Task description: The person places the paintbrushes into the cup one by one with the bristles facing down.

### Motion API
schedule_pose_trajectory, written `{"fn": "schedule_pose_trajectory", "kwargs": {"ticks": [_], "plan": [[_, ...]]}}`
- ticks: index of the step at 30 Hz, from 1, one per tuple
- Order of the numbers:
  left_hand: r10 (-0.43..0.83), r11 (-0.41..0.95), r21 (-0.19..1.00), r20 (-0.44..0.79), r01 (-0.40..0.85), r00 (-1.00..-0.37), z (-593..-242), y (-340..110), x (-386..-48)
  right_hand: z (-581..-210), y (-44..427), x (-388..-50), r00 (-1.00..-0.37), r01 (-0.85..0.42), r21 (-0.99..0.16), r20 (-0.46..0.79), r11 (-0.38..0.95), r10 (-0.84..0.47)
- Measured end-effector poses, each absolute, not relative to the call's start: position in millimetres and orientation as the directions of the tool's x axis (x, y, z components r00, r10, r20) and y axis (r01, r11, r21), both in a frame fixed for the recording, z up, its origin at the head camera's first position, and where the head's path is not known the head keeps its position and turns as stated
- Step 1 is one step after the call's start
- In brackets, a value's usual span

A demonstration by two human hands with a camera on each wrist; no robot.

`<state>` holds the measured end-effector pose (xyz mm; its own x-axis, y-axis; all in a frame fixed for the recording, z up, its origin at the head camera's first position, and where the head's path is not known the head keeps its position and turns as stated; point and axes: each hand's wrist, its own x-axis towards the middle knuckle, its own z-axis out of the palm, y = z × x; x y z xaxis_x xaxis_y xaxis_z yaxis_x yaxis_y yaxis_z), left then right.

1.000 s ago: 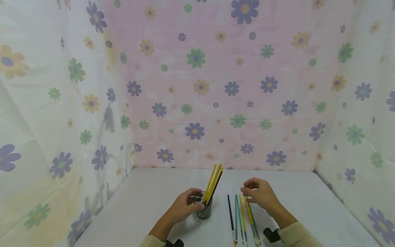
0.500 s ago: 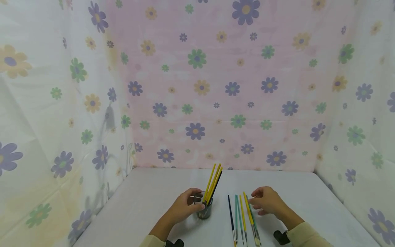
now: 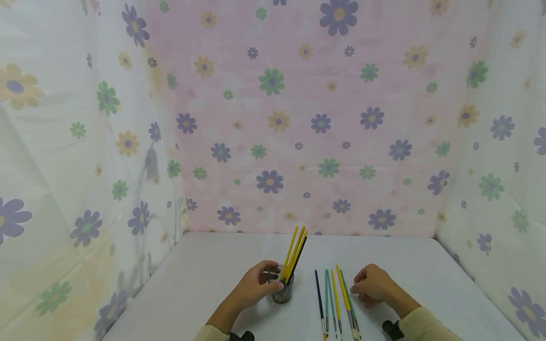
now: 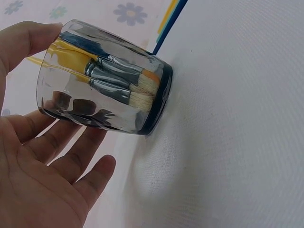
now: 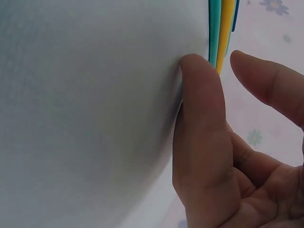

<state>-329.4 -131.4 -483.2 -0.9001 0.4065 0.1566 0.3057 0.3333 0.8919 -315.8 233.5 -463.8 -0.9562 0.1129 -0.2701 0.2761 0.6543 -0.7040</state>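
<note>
My left hand (image 3: 252, 287) grips a clear glass (image 3: 282, 296) near its rim, thumb on one side and fingers on the other. Standing in the glass are several yellow brushes (image 3: 294, 253) and a dark one, bristles down, as the left wrist view shows through its side (image 4: 126, 118). Right of it, several brushes lie side by side: dark (image 3: 319, 293), teal (image 3: 326, 296) and yellow (image 3: 335, 293). My right hand (image 3: 376, 286) is low at the right of this row, beside the outer green brush (image 3: 347, 290). In the right wrist view its thumb and forefinger stand apart, holding nothing.
A white-covered table (image 3: 204, 265) carries everything. Flower-patterned cloth (image 3: 239, 199) hangs behind it and along both sides. Dark wrist mounts (image 3: 391, 330) show at both sleeves.
My right hand has moved right and down, from above the yellow brush to the right side of the row. My left hand and the glass have stayed in place.
</note>
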Motion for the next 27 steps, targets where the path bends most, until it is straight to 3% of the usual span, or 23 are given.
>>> {"fn": "schedule_pose_trajectory", "kwargs": {"ticks": [27], "plan": [[0.394,0.337,0.899,0.134,0.279,-0.909,-483,-131,-328,-468,201,-316,-0.973,0.209,-0.657,-0.215,0.724,0.086]]}}
